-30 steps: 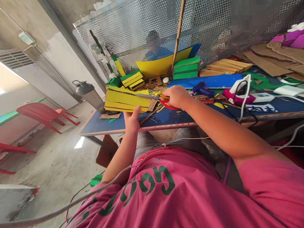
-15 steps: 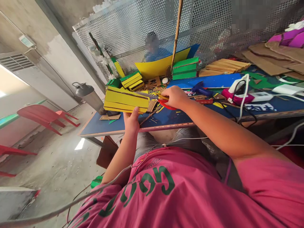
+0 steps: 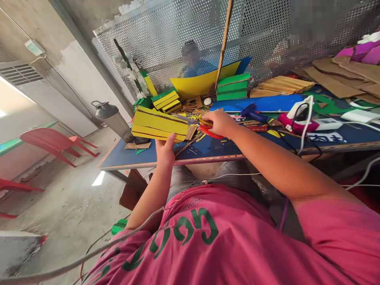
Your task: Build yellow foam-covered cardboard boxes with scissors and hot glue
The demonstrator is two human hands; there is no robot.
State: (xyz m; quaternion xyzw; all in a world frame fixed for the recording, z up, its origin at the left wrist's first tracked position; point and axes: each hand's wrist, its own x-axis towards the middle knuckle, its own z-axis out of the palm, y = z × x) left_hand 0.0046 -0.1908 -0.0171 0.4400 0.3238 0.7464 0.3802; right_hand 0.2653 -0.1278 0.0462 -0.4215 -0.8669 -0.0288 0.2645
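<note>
Head view: left hand [image 3: 165,152] grips yellow board [image 3: 160,123] from below.

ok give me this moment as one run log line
left hand: holding yellow panel | right hand: holding scissors | blades: near panel's far edge, contact unclear | nearby: blue glue gun, green block

I count one left hand [image 3: 165,152] and one right hand [image 3: 219,121]; one pair of scissors [image 3: 209,132]; one held yellow piece [image 3: 160,122]; one blue glue gun [image 3: 252,113]; one lidded grey bottle [image 3: 114,120]; one round white object [image 3: 208,101]; one standing yellow sheet [image 3: 198,87].
</note>
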